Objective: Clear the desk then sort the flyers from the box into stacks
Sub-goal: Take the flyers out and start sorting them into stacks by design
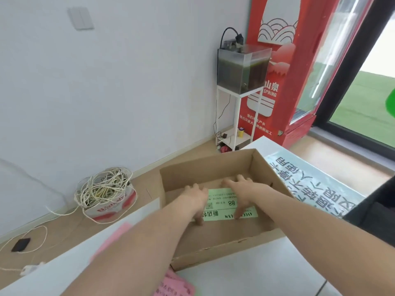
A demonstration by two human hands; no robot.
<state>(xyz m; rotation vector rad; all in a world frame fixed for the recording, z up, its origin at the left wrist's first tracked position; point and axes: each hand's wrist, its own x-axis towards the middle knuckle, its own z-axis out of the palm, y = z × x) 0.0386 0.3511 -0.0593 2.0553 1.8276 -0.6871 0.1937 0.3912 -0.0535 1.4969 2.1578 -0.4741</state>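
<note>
An open cardboard box [205, 167] stands on the white desk [256, 274]. Inside it lies a green flyer [222, 207] with black print. Both my hands reach into the box. My left hand [195, 199] lies over the flyer's left edge, fingers spread and thumb at its near corner. My right hand [241, 190] lies over its right part, fingers stretched forward and thumb down on the paper. Whether either hand pinches the sheet is not plain. Pink flyers [173, 285] lie on the desk by the box's near left corner, partly under my left arm.
A large printed sheet [310, 184] lies on the desk right of the box. On the floor left stand a carton of tangled white cable [104, 191] and a power strip [30, 269]. A fish tank on a white stand [241, 69] and a red cooler [288, 71] stand beyond.
</note>
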